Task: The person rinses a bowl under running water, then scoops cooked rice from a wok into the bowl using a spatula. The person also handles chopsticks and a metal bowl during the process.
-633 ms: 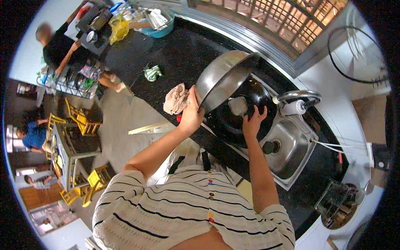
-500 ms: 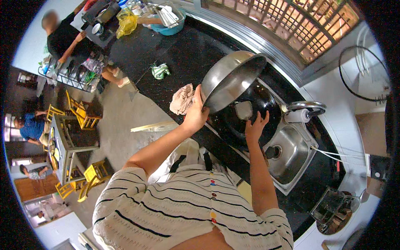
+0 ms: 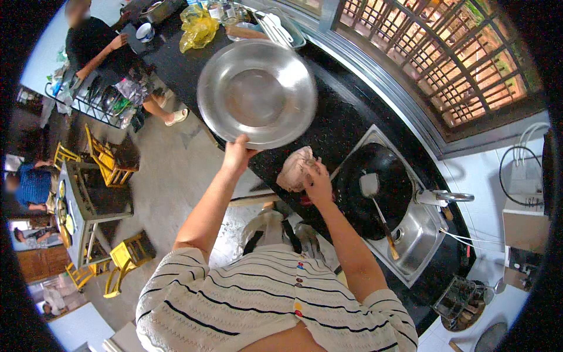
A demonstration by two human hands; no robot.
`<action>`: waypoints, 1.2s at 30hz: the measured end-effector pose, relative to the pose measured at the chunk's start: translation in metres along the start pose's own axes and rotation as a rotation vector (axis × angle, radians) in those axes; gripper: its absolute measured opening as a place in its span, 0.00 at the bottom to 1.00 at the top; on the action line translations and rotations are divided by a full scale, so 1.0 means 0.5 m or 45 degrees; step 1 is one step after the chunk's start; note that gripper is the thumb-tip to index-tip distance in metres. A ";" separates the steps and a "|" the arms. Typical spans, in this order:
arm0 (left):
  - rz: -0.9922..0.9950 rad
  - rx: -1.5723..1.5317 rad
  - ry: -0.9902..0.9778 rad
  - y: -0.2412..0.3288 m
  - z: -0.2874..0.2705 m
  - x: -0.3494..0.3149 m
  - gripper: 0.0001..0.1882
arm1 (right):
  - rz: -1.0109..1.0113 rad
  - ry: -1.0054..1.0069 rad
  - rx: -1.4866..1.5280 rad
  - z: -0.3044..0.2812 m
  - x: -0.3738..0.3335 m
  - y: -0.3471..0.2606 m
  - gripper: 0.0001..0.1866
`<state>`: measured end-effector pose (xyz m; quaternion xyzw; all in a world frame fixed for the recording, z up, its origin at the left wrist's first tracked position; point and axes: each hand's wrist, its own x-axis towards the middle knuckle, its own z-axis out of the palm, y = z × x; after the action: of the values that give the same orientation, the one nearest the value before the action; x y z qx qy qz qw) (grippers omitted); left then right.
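Observation:
My left hand (image 3: 237, 155) grips the near rim of a wide stainless steel basin (image 3: 258, 97), which is tilted so its inside faces me above the counter. My right hand (image 3: 317, 182) has its fingers closed on the edge of a crumpled pinkish-beige cloth (image 3: 295, 168) at the counter's front edge. To the right, a black wok (image 3: 384, 173) sits over the sink. Inside the wok lies a spatula (image 3: 369, 184), its wooden-ended handle reaching over the near rim toward the basin of the steel sink (image 3: 417, 240).
A faucet (image 3: 448, 197) stands behind the sink's right side. At the far end of the black counter (image 3: 337, 88) are a yellow plastic bag (image 3: 197, 28) and a tub of utensils (image 3: 293, 32). A wire rack (image 3: 454, 302) stands at right. Another person (image 3: 97, 44) works at far left.
The steel basin has moved left, away from above the wok, and turned its inside toward me. My right hand has left the wok and taken hold of the cloth.

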<state>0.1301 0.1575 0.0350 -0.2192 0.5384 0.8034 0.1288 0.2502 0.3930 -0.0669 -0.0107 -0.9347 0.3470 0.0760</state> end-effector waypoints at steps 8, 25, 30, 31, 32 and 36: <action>-0.004 -0.388 0.293 0.025 -0.284 0.221 0.12 | 0.178 -0.098 -0.683 0.121 0.059 -0.085 0.28; -0.047 -0.669 0.190 0.002 -0.244 0.176 0.11 | 0.001 -0.118 -0.061 0.006 0.070 -0.008 0.17; -0.055 -0.594 0.214 0.002 -0.229 0.080 0.14 | 0.222 -0.144 0.060 -0.027 0.029 0.029 0.13; -0.052 -0.606 0.178 -0.007 -0.230 0.071 0.16 | 0.167 -0.143 0.073 -0.023 0.026 0.053 0.13; -0.101 -0.609 0.200 -0.011 -0.220 0.051 0.14 | 0.117 -0.146 0.092 -0.022 0.022 0.076 0.13; -0.061 -0.612 0.237 -0.029 -0.229 -0.037 0.10 | -0.440 -0.083 0.048 -0.112 0.085 0.033 0.11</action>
<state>0.1770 0.0580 -0.0050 -0.3292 0.3360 0.8814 0.0421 0.2160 0.4448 -0.0298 0.1629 -0.9180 0.3463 0.1043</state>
